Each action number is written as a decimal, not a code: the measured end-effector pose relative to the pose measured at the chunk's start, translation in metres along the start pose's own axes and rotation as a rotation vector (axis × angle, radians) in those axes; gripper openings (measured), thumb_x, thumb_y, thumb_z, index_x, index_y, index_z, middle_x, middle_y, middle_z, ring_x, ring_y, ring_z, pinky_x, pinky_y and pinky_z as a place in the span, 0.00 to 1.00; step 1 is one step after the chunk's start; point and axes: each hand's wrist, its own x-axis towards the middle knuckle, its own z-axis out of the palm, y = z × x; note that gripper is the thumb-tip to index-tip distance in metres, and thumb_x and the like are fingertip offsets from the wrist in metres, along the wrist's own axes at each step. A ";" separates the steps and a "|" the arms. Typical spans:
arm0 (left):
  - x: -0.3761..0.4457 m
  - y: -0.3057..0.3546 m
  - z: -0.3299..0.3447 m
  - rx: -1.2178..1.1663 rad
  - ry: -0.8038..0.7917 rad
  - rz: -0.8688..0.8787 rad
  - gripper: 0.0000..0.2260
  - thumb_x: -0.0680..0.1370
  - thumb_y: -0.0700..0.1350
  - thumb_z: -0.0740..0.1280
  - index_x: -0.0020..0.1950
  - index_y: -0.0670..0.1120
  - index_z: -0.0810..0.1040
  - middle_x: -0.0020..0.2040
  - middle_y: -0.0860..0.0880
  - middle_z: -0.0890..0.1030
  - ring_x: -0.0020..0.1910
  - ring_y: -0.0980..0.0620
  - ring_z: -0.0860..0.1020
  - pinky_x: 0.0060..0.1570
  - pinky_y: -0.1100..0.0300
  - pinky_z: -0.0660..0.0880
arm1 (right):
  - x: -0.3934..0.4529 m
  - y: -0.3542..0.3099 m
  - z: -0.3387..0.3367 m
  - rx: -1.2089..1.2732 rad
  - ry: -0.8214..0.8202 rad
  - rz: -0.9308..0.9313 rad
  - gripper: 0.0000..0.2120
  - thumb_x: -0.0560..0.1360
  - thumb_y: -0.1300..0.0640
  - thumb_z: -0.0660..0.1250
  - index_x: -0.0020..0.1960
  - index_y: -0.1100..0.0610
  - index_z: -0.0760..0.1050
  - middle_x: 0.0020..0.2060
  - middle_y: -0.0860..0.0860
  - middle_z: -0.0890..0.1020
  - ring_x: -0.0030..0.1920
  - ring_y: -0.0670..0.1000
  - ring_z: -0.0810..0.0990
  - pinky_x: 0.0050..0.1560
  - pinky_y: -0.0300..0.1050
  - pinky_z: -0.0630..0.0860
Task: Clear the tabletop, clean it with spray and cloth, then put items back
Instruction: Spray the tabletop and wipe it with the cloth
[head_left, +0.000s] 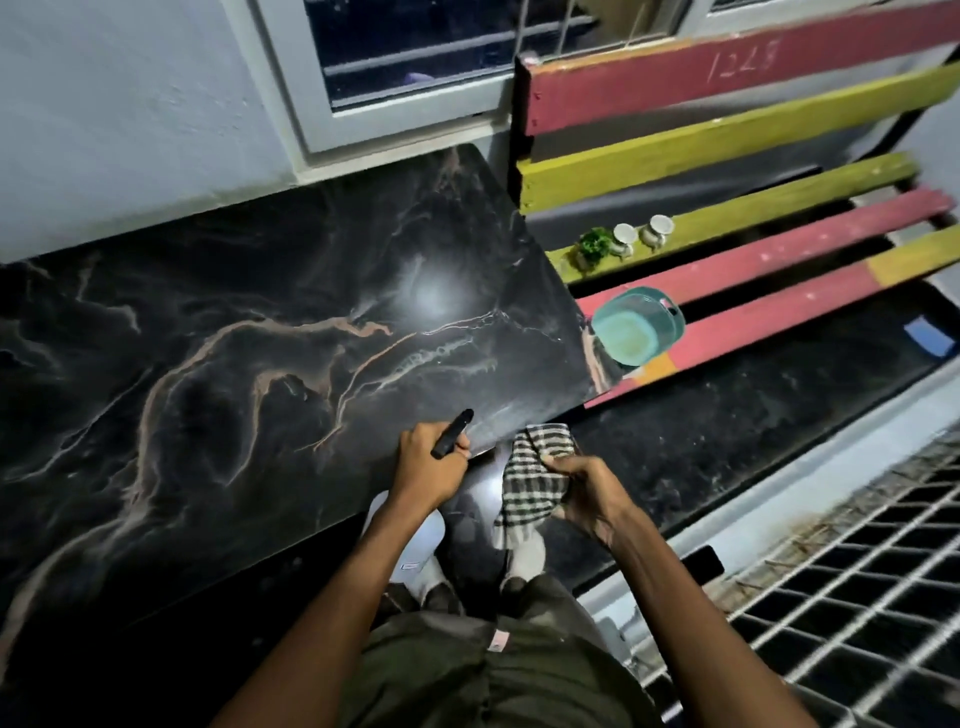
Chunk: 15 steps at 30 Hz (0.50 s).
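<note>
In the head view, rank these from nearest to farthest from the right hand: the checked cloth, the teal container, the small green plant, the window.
From the right hand:
1. Checked cloth, held in its grip at the table's near corner.
2. Teal container, on the red bench slat, beyond the table's right edge.
3. Small green plant, on the yellow slat farther back.
4. Window, on the wall behind the table.

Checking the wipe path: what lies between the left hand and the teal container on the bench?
Head view: only bare marble tabletop between left hand and teal container.
</note>
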 end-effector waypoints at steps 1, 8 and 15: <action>0.000 0.005 0.009 0.015 -0.014 0.019 0.08 0.67 0.41 0.64 0.33 0.51 0.80 0.36 0.45 0.85 0.39 0.41 0.84 0.36 0.40 0.83 | -0.002 0.000 -0.007 0.021 0.000 -0.013 0.10 0.73 0.65 0.66 0.49 0.64 0.84 0.45 0.59 0.87 0.43 0.57 0.87 0.40 0.50 0.84; 0.000 0.042 0.075 0.105 -0.108 0.090 0.06 0.68 0.43 0.64 0.36 0.50 0.81 0.32 0.44 0.83 0.35 0.40 0.83 0.30 0.41 0.82 | -0.013 -0.012 -0.061 0.061 0.113 -0.156 0.13 0.74 0.61 0.68 0.56 0.64 0.81 0.47 0.58 0.87 0.46 0.57 0.85 0.50 0.51 0.81; -0.003 0.095 0.157 0.144 -0.181 0.130 0.08 0.66 0.43 0.65 0.32 0.54 0.81 0.29 0.50 0.81 0.32 0.45 0.83 0.32 0.43 0.83 | -0.022 -0.056 -0.125 0.151 0.212 -0.297 0.15 0.76 0.59 0.68 0.58 0.67 0.82 0.54 0.63 0.85 0.52 0.61 0.83 0.57 0.57 0.79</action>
